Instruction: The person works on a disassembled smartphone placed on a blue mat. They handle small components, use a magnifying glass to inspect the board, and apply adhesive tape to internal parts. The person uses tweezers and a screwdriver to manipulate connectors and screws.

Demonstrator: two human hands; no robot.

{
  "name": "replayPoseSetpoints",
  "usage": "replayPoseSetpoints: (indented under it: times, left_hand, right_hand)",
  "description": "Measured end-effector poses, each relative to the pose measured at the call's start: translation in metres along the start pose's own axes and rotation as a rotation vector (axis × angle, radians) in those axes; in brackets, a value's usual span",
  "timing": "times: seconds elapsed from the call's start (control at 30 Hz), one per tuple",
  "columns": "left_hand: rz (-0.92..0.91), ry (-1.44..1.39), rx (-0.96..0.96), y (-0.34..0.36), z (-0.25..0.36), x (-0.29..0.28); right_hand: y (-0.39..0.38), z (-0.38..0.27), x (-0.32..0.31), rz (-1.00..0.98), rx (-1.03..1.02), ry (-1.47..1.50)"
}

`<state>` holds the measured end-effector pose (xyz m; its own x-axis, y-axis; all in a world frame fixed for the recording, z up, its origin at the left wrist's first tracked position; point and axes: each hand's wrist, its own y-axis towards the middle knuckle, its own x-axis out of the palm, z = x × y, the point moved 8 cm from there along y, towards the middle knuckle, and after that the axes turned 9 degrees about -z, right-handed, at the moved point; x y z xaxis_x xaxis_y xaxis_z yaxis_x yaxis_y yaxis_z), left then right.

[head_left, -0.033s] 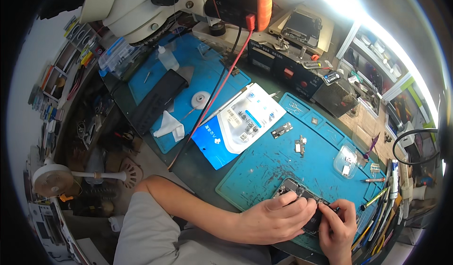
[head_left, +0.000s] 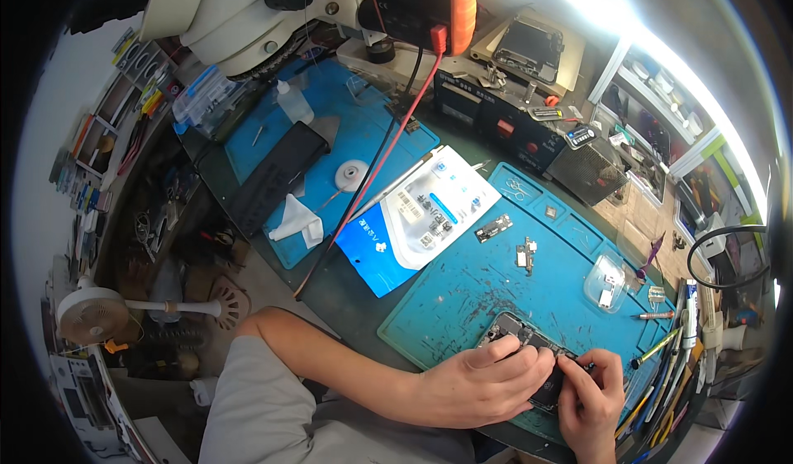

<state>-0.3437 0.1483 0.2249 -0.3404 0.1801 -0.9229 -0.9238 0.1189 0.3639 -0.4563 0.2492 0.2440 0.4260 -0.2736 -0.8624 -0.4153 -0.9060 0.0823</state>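
Note:
My left hand point(head_left: 487, 385) has curled fingers over an opened smartphone point(head_left: 515, 326) with dark, exposed internals, lying on the blue silicone mat point(head_left: 429, 315). My right hand point(head_left: 591, 398) grips the phone's right side with bent thumb and forefinger; anything small between the fingertips is hidden. Above the phone are two small circuit pieces point(head_left: 525, 255) point(head_left: 494, 228) and a clear plastic dish point(head_left: 605, 286) with small parts. A blue-and-white pouch point(head_left: 413, 229) lies left of the mat.
A microscope point(head_left: 239, 26) and orange meter point(head_left: 417, 2) with dangling leads hang above. Behind are a black station point(head_left: 504, 125), bottle point(head_left: 293, 101), black case point(head_left: 281, 175) and white cloth point(head_left: 297, 220). Pens and tools point(head_left: 686, 348) crowd the right edge; a fan point(head_left: 95, 315) stands at left.

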Motion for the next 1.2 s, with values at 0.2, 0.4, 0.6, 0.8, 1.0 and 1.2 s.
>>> replayPoseSetpoints:
  times: [0.2, 0.4, 0.6, 0.8, 1.0, 1.2]
  left_hand:
    - [-0.022, 0.006, -0.001, -0.002, 0.001, 0.0]
    - [-0.062, 0.022, 0.008, 0.0, 0.002, 0.001]
    - [-0.12, 0.039, 0.04, 0.001, -0.004, -0.006]
    - [-0.11, 0.069, 0.054, 0.012, -0.003, -0.008]
    - [-0.146, 0.026, 0.042, 0.01, -0.005, -0.005]
    - [-0.189, 0.028, 0.045, 0.007, -0.004, 0.0]
  right_hand:
    - [0.0, -0.002, 0.001, -0.004, -0.001, 0.009]
    - [-0.004, -0.001, -0.003, -0.005, 0.015, 0.021]
    - [0.003, 0.007, 0.004, -0.127, -0.012, 0.065]
    - [0.002, 0.024, -0.006, -0.02, 0.041, 0.325]
    - [-0.008, 0.053, 0.001, 0.022, 0.364, 0.884]
    - [-0.013, 0.057, 0.006, -0.05, 0.454, 1.039]
